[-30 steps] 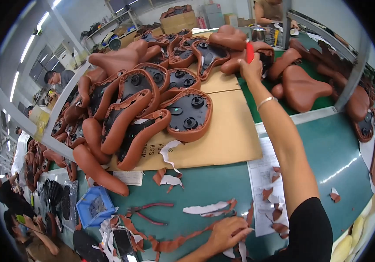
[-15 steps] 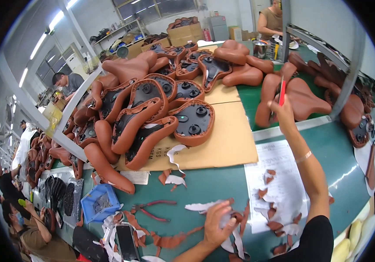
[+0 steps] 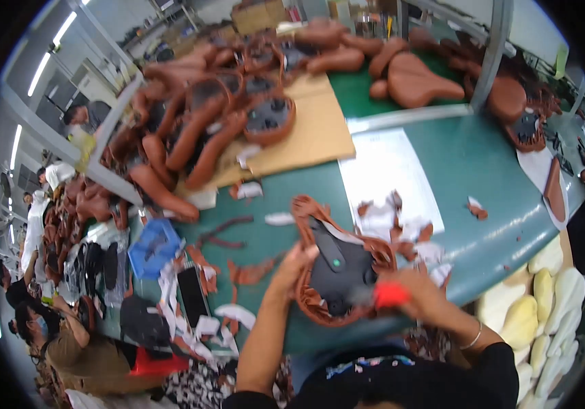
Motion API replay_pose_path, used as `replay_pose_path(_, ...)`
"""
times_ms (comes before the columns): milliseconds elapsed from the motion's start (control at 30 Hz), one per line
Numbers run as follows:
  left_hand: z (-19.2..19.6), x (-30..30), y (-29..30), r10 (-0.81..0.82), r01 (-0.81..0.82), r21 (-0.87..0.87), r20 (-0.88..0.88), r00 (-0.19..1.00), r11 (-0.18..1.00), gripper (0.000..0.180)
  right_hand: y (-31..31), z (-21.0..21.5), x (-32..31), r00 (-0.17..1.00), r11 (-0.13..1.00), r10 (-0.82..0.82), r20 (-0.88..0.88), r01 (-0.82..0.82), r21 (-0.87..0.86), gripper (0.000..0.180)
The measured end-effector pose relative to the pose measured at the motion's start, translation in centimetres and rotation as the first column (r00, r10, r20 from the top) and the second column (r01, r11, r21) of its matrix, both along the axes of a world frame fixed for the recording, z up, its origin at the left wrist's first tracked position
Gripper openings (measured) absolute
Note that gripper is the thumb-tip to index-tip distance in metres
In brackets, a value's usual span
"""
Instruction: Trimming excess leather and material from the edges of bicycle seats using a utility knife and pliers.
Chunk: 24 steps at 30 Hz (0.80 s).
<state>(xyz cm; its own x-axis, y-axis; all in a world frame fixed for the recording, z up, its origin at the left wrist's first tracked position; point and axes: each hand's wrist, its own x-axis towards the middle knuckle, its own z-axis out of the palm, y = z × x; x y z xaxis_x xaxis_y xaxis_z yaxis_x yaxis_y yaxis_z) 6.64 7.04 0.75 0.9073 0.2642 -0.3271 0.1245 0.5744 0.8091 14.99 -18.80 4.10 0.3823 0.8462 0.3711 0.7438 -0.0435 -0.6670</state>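
Gripping the upturned bicycle saddle (image 3: 348, 268), your left hand (image 3: 296, 266) risks a jab — if the red-handled tool (image 3: 392, 295) in your right hand (image 3: 423, 294) slips.

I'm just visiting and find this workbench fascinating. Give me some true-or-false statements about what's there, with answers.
1. The left hand holds a brown saddle, black underside up. True.
2. A red tool is in the left hand. False: the right hand holds the red tool, though motion blur hides its details.
3. The blue bin is left of the pliers. True.
4. The pliers lie on the cardboard. False: they lie on the green tabletop.
5. No scraps touch the white sheet. False: brown and white scraps lie over the near part of the white sheet.
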Motion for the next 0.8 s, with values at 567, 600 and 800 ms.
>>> replay_pose_path(567,3.7,-4.3,1.5,-0.022,0.094,0.492,-0.150,0.988,0.866,0.041,-0.7,1.5,1.5,0.833,0.880,0.269,0.483,-0.009,-0.475,0.064)
replay_pose_path(600,3.3,-4.8,1.7,-0.015,0.090,0.487,-0.156,0.988,0.869,0.041,-1.4,1.1,-0.1,0.898,0.828,0.207,0.388,0.050,-0.558,0.065)
replay_pose_path(800,1.5,-8.3,-0.5,0.212,-0.130,0.407,-0.162,0.964,0.904,0.029,-3.2,-1.8,-9.0,0.970,0.815,-0.174,0.169,0.238,-0.528,0.060)
